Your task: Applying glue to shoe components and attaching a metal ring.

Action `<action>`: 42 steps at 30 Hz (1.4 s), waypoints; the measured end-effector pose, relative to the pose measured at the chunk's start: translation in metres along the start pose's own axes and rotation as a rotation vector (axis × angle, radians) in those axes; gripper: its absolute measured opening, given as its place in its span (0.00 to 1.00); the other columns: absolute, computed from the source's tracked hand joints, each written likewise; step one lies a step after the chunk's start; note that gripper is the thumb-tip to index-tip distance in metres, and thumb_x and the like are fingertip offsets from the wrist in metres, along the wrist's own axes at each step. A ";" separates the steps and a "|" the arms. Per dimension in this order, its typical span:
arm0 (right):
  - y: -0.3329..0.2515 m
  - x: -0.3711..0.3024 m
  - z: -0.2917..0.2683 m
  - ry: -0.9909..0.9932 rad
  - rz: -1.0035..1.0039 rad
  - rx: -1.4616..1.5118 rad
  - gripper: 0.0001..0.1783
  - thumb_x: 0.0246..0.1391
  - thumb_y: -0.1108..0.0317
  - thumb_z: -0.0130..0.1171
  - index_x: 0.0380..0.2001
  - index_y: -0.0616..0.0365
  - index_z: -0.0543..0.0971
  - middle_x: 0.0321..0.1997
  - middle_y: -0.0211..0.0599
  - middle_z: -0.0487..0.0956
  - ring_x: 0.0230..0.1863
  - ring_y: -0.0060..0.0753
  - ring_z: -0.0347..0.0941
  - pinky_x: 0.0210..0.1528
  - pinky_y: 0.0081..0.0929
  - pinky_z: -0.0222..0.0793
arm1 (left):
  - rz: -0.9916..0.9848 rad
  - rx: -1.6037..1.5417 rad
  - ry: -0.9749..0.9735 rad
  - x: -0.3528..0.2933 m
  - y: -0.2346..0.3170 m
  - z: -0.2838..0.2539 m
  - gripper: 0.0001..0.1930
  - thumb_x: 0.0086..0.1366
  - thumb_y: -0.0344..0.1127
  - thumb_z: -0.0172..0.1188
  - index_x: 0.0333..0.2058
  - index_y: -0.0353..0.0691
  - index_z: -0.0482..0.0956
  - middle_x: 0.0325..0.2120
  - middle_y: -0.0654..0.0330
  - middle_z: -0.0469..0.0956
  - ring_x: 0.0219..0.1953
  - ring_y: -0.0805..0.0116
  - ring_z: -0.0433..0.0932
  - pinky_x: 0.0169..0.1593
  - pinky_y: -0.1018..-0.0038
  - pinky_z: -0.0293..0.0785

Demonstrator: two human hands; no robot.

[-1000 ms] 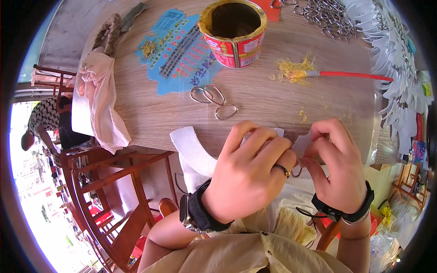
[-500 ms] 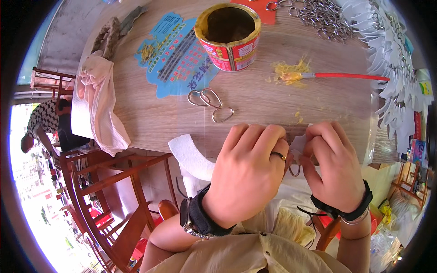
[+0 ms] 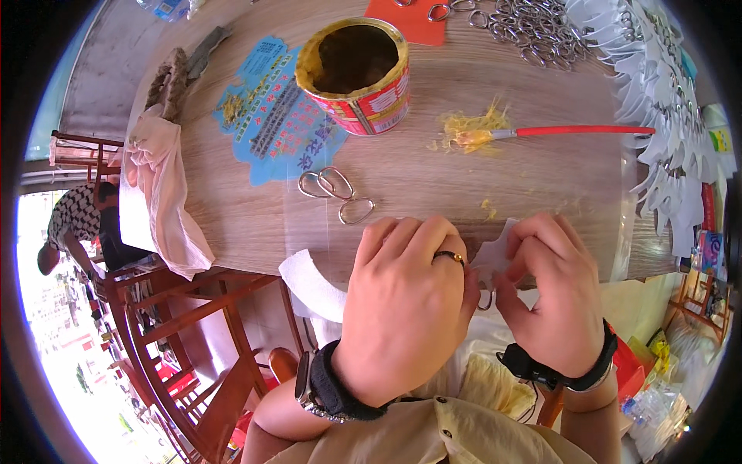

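on my left a crumpled pale pink cloth [image 3: 164, 203] is lying along the edge of the table [image 3: 433, 185], a wooden chair [image 3: 226, 396] is standing nearby, and a person [image 3: 73, 213] in a patterned top is bending over. to my right, clear plastic [image 3: 648, 421] is bunching.

Bright overall, with soft, diffuse light on tabletop [image 3: 417, 178]. Blown out to white at lower left. Glinting off metal rings [image 3: 537, 35], upper right. Dark inside tub [image 3: 379, 112]. Fairly crisp on left hand [image 3: 410, 294] and right hand [image 3: 553, 286]. Bowed toward edges, black in corners.
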State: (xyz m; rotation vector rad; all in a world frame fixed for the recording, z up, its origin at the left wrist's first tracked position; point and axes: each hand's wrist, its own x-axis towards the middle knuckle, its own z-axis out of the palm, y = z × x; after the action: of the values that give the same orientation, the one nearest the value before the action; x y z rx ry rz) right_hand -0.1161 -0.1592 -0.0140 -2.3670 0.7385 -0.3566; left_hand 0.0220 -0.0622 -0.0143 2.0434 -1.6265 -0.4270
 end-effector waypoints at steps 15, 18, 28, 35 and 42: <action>-0.001 0.002 0.004 0.080 0.045 0.091 0.12 0.30 0.84 0.63 0.22 0.61 0.73 0.34 0.40 0.71 0.35 0.44 0.70 0.35 0.34 0.68 | -0.107 0.093 0.032 0.007 0.005 -0.006 0.14 0.39 0.31 0.71 0.24 0.45 0.73 0.34 0.63 0.73 0.42 0.56 0.69 0.46 0.62 0.59; 0.004 -0.007 0.008 0.110 -0.050 0.072 0.14 0.32 0.80 0.64 0.27 0.55 0.78 0.35 0.36 0.70 0.34 0.40 0.69 0.34 0.34 0.65 | -0.090 0.095 0.015 0.005 0.002 -0.005 0.14 0.42 0.33 0.69 0.28 0.45 0.74 0.36 0.63 0.72 0.44 0.56 0.68 0.48 0.60 0.59; 0.017 -0.020 0.015 0.188 -0.229 -0.163 0.16 0.31 0.71 0.66 0.31 0.46 0.84 0.36 0.25 0.70 0.32 0.29 0.67 0.32 0.30 0.59 | -0.108 0.017 0.065 -0.005 -0.009 0.001 0.16 0.43 0.34 0.71 0.30 0.45 0.73 0.36 0.62 0.71 0.42 0.55 0.67 0.47 0.60 0.60; 0.014 -0.021 0.007 0.121 -0.371 -0.366 0.13 0.34 0.69 0.65 0.30 0.49 0.83 0.36 0.21 0.71 0.31 0.27 0.65 0.30 0.28 0.56 | 0.018 -0.470 0.358 -0.016 -0.025 0.001 0.16 0.45 0.27 0.67 0.33 0.43 0.71 0.36 0.59 0.69 0.40 0.60 0.66 0.45 0.64 0.59; 0.019 -0.019 0.006 0.098 -0.442 -0.375 0.17 0.35 0.71 0.63 0.35 0.51 0.84 0.38 0.23 0.71 0.33 0.29 0.65 0.34 0.30 0.58 | 0.163 -1.439 0.769 -0.051 -0.054 -0.030 0.17 0.51 0.35 0.57 0.36 0.40 0.61 0.32 0.60 0.57 0.39 0.67 0.58 0.46 0.70 0.55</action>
State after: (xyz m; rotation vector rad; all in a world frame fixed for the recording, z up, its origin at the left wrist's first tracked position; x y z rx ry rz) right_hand -0.1364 -0.1577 -0.0321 -2.8865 0.3345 -0.5625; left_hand 0.0693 0.0017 -0.0224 0.7627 -0.5803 -0.4496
